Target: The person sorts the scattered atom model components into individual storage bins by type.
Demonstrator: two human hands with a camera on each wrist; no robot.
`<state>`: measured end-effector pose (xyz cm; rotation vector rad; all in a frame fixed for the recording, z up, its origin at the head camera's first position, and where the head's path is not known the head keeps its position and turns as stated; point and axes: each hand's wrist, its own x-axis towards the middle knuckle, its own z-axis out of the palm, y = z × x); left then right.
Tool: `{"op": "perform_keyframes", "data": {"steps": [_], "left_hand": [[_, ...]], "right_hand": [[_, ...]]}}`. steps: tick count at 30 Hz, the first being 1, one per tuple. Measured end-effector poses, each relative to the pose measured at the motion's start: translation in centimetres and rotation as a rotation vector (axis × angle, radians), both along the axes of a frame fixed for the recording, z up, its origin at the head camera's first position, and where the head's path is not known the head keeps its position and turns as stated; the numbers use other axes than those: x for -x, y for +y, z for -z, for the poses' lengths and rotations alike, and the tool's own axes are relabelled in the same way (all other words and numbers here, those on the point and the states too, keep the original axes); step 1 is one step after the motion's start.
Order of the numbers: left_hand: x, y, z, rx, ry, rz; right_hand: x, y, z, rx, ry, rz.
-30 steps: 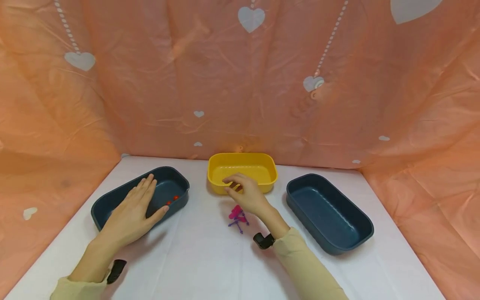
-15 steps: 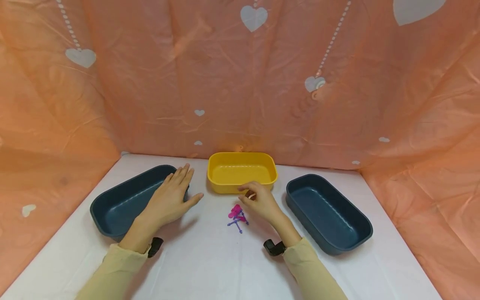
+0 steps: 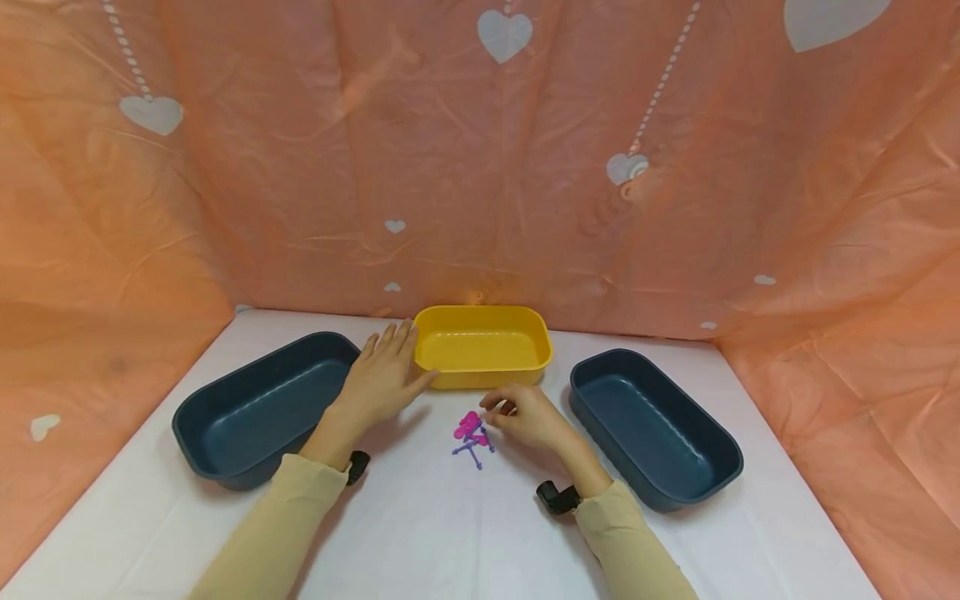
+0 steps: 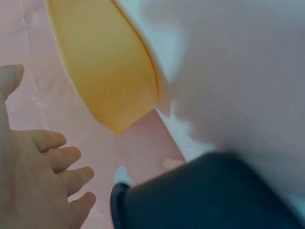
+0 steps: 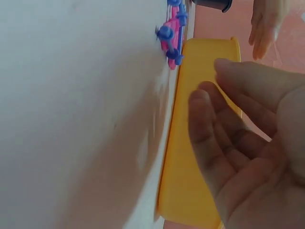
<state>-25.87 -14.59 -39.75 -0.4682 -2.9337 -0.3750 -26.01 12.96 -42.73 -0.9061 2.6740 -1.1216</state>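
Note:
On the white cloth in the middle lies a small heap of pink plastic pieces (image 3: 467,426) and thin purple rods with knobbed ends (image 3: 468,447). Just right of the heap hovers my right hand (image 3: 528,414), its fingers loosely bent. In the right wrist view a gap shows between thumb and fingertips, with nothing in it. My left hand (image 3: 381,379) is held flat with spread fingers between the left dark blue tray (image 3: 225,467) and the yellow tray (image 3: 487,380). It holds nothing, and its palm (image 4: 28,186) is bare in the left wrist view.
A second dark blue tray (image 3: 660,433) stands at the right, angled outward. Pink-orange sheeting with white hearts (image 3: 505,35) rises behind and along both sides of the white-covered table (image 3: 420,533).
My left hand has moved right, from over the left blue tray to beside the yellow one. Red bits seen in that tray earlier are no longer visible. The right hand has shifted slightly right and nearer.

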Motion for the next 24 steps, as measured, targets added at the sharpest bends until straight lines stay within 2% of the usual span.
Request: {"op": "perform_keyframes", "data": {"steps": [4,8,12,18,24], "left_hand": [[0.9,0.6,0.5,0.022,0.005,-0.024],[1.4,1.0,1.1,0.018,-0.038,-0.041],[1.7,1.2,1.5,-0.002,-0.089,-0.056],[1.9,1.2,1.9,-0.023,-0.101,-0.068],[2.3,1.5,2.0,-0.029,-0.101,-0.054]], "right_hand": [[0.4,-0.1,0.1,-0.056,-0.007,-0.042],[0.4,-0.4,0.3,-0.116,-0.045,-0.058],[0.4,-0.7,0.4,-0.137,-0.026,-0.079],[0.6,-1.2,0.6,-0.157,0.017,-0.104],[0.9,-1.3,0.5,-0.184,0.033,-0.088]]}}
